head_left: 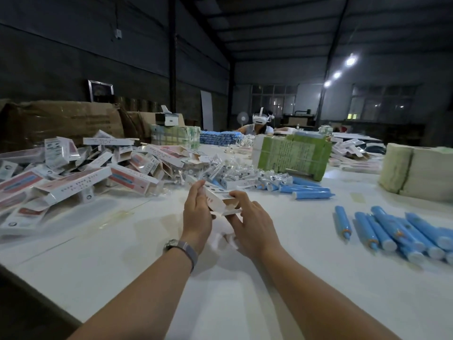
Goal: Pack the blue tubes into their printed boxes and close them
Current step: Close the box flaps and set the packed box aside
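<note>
Both hands hold one box [215, 196] above the table [147, 253]. The left hand [197, 212] grips its left side; the right hand [252, 224] pinches its near end, where a flap stands open. Loose tubes [392, 229] lie right of the box; the box pile [73, 173] lies left.

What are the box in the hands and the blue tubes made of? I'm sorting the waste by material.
The box looks like thin matte printed card: its end flap bends flat with a pale raw edge. The blue tubes look like glossy soft plastic, with light streaks along them and white caps, though laminate cannot be ruled out.
</note>
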`<control>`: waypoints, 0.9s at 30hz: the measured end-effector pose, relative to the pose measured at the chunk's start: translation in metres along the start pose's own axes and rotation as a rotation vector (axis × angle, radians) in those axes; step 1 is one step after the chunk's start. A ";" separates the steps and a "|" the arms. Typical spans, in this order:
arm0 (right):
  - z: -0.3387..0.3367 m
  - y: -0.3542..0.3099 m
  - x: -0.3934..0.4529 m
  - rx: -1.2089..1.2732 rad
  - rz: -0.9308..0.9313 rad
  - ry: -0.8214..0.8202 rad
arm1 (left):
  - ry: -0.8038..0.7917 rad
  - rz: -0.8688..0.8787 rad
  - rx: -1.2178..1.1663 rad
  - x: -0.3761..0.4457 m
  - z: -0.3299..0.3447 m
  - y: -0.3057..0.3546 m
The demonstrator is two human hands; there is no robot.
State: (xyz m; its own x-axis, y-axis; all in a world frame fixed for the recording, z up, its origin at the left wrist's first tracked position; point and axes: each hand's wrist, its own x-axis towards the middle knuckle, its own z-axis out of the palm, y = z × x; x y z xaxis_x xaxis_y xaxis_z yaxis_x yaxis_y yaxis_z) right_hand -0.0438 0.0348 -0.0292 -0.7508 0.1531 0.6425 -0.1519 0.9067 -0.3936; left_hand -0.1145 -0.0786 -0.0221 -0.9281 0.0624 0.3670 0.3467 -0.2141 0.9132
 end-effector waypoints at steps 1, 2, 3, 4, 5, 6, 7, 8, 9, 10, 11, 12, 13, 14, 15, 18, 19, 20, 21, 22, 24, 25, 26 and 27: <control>-0.001 -0.001 0.001 0.023 0.017 0.015 | -0.008 0.005 -0.033 0.001 0.000 -0.001; -0.002 -0.001 0.001 0.040 0.037 0.039 | -0.015 0.004 -0.062 0.002 -0.001 -0.002; -0.003 -0.002 0.001 0.045 0.061 0.072 | -0.026 0.002 -0.081 0.003 -0.002 -0.003; -0.004 -0.002 0.000 0.040 0.087 0.112 | -0.047 0.008 -0.073 0.003 -0.001 -0.004; -0.005 -0.002 0.000 0.056 0.118 0.145 | -0.080 0.026 -0.034 0.002 -0.001 -0.005; -0.007 -0.001 0.000 0.091 0.146 0.158 | -0.125 0.065 0.051 0.000 0.000 -0.005; -0.008 -0.002 0.000 0.126 0.172 0.161 | -0.182 0.125 0.192 -0.003 0.001 -0.007; -0.011 -0.001 0.000 0.145 0.193 0.149 | -0.235 0.187 0.373 -0.005 0.003 -0.010; -0.012 -0.001 0.000 0.116 0.194 0.128 | -0.262 0.232 0.546 -0.006 0.004 -0.012; -0.013 0.001 -0.001 0.072 0.170 0.105 | -0.255 0.256 0.677 -0.007 0.006 -0.013; -0.012 0.002 -0.002 0.016 0.121 0.072 | -0.227 0.266 0.763 -0.008 0.007 -0.012; -0.011 0.003 -0.004 -0.003 0.086 0.062 | -0.196 0.284 0.807 -0.009 0.007 -0.010; -0.011 0.002 -0.004 0.030 0.070 0.065 | -0.166 0.320 0.815 -0.008 0.007 -0.009; -0.010 0.000 -0.005 0.097 0.060 0.077 | -0.141 0.368 0.792 -0.006 0.006 -0.008; -0.009 -0.001 -0.005 0.145 0.035 0.095 | -0.121 0.412 0.751 -0.005 0.005 -0.008; -0.007 -0.001 -0.005 0.173 0.027 0.131 | -0.089 0.450 0.541 -0.006 0.005 -0.004; -0.007 0.001 -0.003 0.184 0.070 0.150 | -0.085 0.427 0.450 -0.007 0.005 -0.001; -0.007 0.004 -0.002 0.188 0.116 0.173 | -0.078 0.395 0.363 -0.007 0.005 0.002; -0.007 0.006 0.000 0.186 0.158 0.186 | -0.063 0.367 0.281 -0.007 0.004 0.005; -0.006 0.007 0.001 0.181 0.194 0.190 | -0.047 0.342 0.207 -0.006 0.003 0.007; -0.005 0.008 0.003 0.161 0.241 0.182 | -0.059 0.303 0.098 -0.004 0.002 0.010; -0.005 0.009 0.004 0.142 0.256 0.174 | -0.097 0.287 0.071 -0.004 0.003 0.010; -0.005 0.011 0.004 0.128 0.266 0.168 | -0.151 0.272 0.057 -0.004 0.006 0.010; -0.006 0.012 0.004 0.119 0.276 0.157 | -0.205 0.253 0.043 -0.004 0.009 0.010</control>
State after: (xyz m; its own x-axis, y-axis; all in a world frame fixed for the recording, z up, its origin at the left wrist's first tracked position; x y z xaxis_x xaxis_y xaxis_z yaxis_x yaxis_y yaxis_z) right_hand -0.0450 0.0484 -0.0275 -0.6676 0.4535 0.5905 -0.0375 0.7716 -0.6350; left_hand -0.1065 -0.0725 -0.0133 -0.7668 0.2087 0.6070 0.5722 -0.2065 0.7937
